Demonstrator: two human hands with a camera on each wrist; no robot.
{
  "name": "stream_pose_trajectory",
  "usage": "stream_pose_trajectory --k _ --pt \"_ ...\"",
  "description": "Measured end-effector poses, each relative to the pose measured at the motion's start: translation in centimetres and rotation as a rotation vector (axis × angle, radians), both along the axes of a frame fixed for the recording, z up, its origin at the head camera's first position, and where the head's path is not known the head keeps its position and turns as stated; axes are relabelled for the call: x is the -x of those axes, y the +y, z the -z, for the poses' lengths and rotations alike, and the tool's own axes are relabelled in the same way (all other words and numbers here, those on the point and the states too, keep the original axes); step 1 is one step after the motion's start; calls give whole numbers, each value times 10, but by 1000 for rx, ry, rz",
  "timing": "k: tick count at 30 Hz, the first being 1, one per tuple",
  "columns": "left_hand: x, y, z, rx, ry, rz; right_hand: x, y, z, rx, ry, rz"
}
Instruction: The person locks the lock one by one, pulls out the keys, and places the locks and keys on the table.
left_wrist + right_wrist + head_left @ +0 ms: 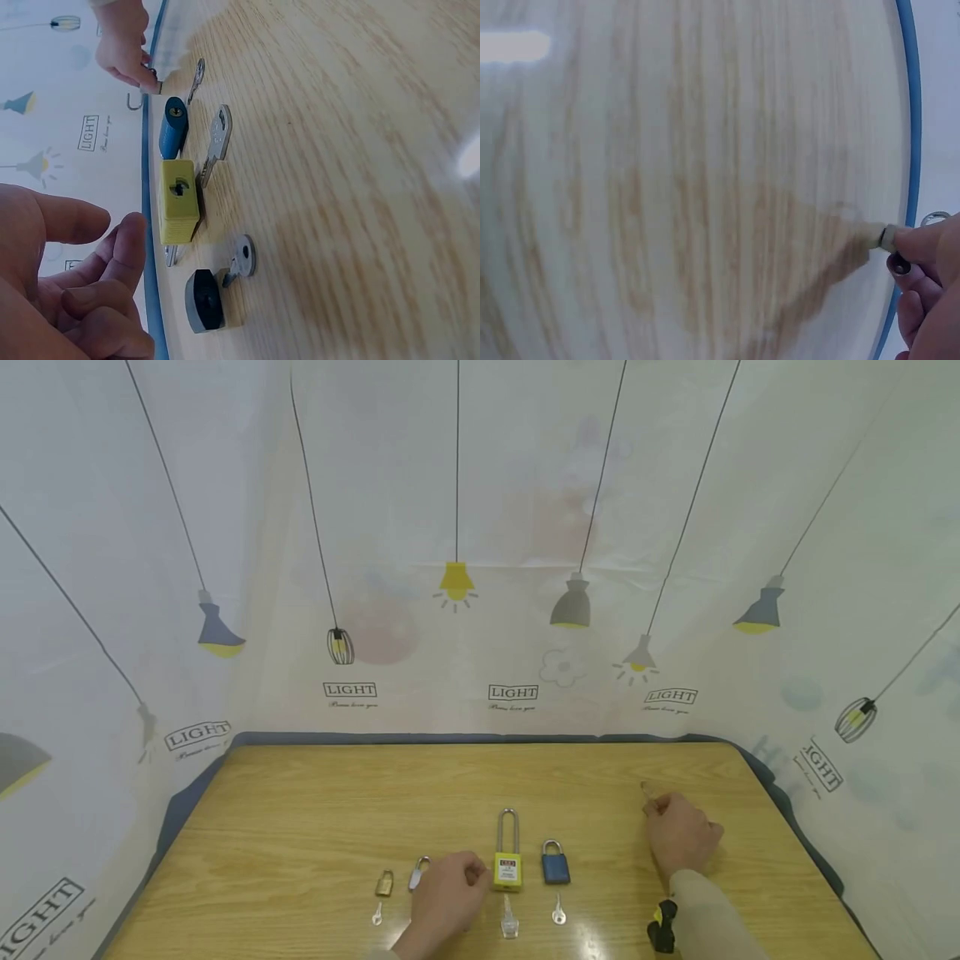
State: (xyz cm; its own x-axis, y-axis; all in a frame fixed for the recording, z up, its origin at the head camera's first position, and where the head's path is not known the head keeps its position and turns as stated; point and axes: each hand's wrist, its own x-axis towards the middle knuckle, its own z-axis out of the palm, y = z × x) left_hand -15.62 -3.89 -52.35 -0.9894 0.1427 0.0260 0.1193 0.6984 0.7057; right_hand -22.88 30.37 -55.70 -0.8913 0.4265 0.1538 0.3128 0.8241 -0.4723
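Note:
My right hand point(682, 833) is off to the right, over the table. It pinches a small metal padlock point(889, 237) between thumb and fingers, and its thin shackle point(135, 103) pokes out past the fingertips. My left hand point(450, 893) hovers loosely with bent fingers, thumb and forefinger apart, holding nothing. Just right of it lies a yellow long-shackle padlock point(507, 870), with a key point(509, 918) in front. Partly behind the left hand is a silver padlock point(417, 875); its key point(244, 255) shows in the left wrist view.
A blue padlock point(556, 865) with its key point(558, 910) lies right of the yellow one. At the left end of the row sit a small brass padlock point(385, 884) and a key point(377, 913). The wooden table point(315, 802) meets a patterned curtain point(420, 652) at the back.

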Motion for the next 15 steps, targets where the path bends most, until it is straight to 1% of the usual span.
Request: stream_pose_trajectory --k 4,7,10,15 --pt "0 3 -2 -6 -4 3 -1 -1 2 24 14 1" --pt "1 5 -4 -5 -13 5 -4 -4 -1 54 41 -15" --pt "2 7 -5 -5 -2 16 -11 -12 -8 97 52 -49" --pt "3 9 -7 -12 26 31 -24 -31 -23 196 6 -128"
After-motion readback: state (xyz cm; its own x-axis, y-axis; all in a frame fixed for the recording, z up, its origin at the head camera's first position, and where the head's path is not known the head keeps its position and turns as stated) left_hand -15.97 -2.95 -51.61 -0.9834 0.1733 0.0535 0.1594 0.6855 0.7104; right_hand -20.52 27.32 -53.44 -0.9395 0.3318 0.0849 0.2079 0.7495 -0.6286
